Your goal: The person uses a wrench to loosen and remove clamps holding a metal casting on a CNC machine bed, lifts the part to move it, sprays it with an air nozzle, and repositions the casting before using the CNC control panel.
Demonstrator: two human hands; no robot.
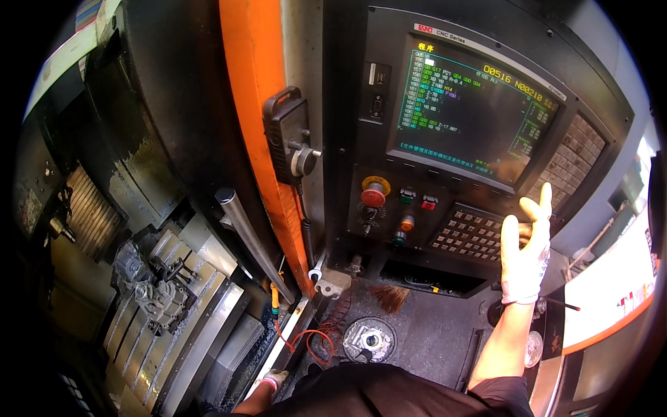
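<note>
My right hand (526, 254), in a pale glove, is raised in front of the right side of a machine control panel (344, 201). Its fingers are stretched and apart, with nothing held, beside the keypad (467, 231) and just below the screen (479, 111). Whether a fingertip touches a key cannot be made out. Low on the left, my gloved left hand (275, 378) is at the metal sill (295, 326) of the machine opening; its fingers are too small and hidden to read. Inside the machine, a grey metal casting (163, 302) sits on the slotted table (201, 295).
A handheld control box (286, 135) hangs on the orange door edge (253, 62). A steel handle bar (253, 240) stands nearby. Below the panel are a red stop button (374, 194), a brush (390, 299), a round metal part (369, 339) and a red coiled hose (323, 333).
</note>
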